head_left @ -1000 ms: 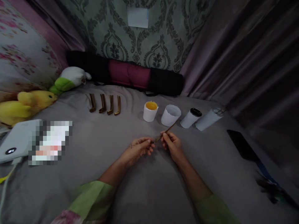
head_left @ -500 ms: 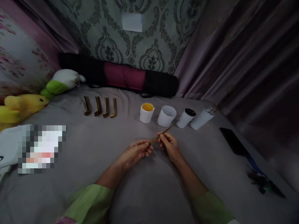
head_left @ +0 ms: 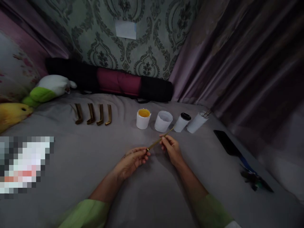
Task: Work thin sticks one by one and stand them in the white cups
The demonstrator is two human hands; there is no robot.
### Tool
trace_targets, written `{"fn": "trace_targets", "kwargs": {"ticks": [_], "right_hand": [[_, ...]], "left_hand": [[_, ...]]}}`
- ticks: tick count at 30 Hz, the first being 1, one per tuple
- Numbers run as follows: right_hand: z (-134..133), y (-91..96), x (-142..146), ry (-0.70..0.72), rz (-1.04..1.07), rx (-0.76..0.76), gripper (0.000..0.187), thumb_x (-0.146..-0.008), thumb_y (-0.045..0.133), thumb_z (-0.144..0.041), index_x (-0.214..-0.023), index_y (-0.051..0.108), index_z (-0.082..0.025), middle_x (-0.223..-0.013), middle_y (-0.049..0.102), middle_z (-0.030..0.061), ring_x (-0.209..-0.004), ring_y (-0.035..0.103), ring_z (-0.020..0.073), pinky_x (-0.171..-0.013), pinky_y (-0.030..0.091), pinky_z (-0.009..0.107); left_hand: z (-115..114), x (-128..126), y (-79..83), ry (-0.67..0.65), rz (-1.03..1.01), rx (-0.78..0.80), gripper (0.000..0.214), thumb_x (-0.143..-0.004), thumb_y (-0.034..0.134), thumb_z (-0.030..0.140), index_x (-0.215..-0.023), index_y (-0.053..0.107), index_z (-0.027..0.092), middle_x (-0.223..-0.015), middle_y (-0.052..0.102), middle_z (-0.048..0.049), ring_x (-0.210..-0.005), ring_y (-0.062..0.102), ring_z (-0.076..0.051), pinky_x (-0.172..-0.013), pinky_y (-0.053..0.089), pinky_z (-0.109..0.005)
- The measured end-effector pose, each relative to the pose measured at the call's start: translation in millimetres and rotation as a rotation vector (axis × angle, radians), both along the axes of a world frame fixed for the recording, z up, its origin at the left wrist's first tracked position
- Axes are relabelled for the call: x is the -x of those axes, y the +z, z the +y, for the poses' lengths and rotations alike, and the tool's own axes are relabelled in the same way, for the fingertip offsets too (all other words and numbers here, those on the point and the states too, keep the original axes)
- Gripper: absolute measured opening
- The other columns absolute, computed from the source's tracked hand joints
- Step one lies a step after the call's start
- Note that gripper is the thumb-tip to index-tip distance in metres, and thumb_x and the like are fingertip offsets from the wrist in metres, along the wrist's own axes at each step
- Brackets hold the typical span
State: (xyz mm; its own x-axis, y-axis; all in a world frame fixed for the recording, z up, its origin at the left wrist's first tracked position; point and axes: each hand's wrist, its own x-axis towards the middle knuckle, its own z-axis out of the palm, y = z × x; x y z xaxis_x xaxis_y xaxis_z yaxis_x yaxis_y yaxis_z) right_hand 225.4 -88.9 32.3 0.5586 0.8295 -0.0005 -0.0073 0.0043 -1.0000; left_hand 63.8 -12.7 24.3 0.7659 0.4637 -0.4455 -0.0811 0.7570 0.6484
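Observation:
A thin gold-brown rod point(head_left: 155, 144) slants between my two hands above the grey sheet. Its lower end, with a small shiny spot, is pinched between the thumb and fingers of my left hand point(head_left: 133, 160). Higher up, my right hand point(head_left: 173, 149) grips the same rod between thumb and fingertips. The rod's upper tip points toward a white cup with a dark opening point(head_left: 181, 123). Beyond my hands stand a white cup of yellow contents point(head_left: 142, 121) and a wider white cup point(head_left: 163, 121). Several bent gold-brown pieces point(head_left: 100, 115) lie in a row at the back left.
A tall white cylinder point(head_left: 196, 123) leans at the right with thin sticks in it. Further right lies a black phone-like slab point(head_left: 226, 142) with a blue strap. A black and maroon long bag point(head_left: 118, 83) rests along the wall. Plush toys point(head_left: 51, 87) sit at left.
The whole view has shifted, so most things appear further left and slightly lower. My hands are a little further apart along the rod, and more of it shows between them.

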Motion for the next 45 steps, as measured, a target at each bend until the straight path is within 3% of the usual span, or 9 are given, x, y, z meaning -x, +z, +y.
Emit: {"fn": "trace_targets", "kwargs": {"ticks": [15,21,36,45], "right_hand": [[1,29.1,-34,-0.283,0.018,-0.148,0.029,-0.072,0.054,-0.044,-0.083,0.059,-0.017,-0.065,0.051,-0.0008,-0.044,0.041,0.0056,-0.037,0.029,0.019],[-4,35.0,-36,-0.299,0.007,-0.109,0.03,-0.072,0.054,-0.045,-0.08,0.057,-0.016,-0.063,0.052,-0.0006,-0.043,0.04,0.0052,-0.036,0.028,0.018],[-14,40.6,-46,-0.261,-0.005,-0.092,0.028,-0.072,0.054,-0.044,-0.076,0.056,-0.016,-0.062,0.052,-0.0007,-0.043,0.041,0.0059,-0.036,0.029,0.018],[-41,63.4,-84,-0.379,-0.03,-0.133,0.03,-0.068,0.059,-0.045,-0.075,0.057,-0.015,-0.061,0.053,-0.0003,-0.044,0.041,0.0058,-0.037,0.029,0.018]], "left_hand": [[0,0,-2.6,0.007,0.028,0.004,0.014,-0.072,0.058,0.012,-0.086,0.059,0.01,-0.076,0.062,-0.0068,-0.059,0.054,-0.007,-0.055,0.044,-0.017],[-2,-1,4.1,0.001,0.065,-0.006,0.014,-0.071,0.06,0.01,-0.085,0.06,0.011,-0.076,0.062,-0.0061,-0.059,0.054,-0.007,-0.055,0.044,-0.017],[-3,-1,3.7,-0.002,0.087,-0.018,0.014,-0.069,0.063,0.014,-0.083,0.063,0.011,-0.077,0.062,-0.0053,-0.058,0.054,-0.006,-0.052,0.044,-0.014],[0,1,7.0,0.031,0.062,0.063,0.011,-0.073,0.058,0.011,-0.083,0.063,0.011,-0.075,0.062,-0.0043,-0.058,0.055,-0.006,-0.052,0.046,-0.016]]}}
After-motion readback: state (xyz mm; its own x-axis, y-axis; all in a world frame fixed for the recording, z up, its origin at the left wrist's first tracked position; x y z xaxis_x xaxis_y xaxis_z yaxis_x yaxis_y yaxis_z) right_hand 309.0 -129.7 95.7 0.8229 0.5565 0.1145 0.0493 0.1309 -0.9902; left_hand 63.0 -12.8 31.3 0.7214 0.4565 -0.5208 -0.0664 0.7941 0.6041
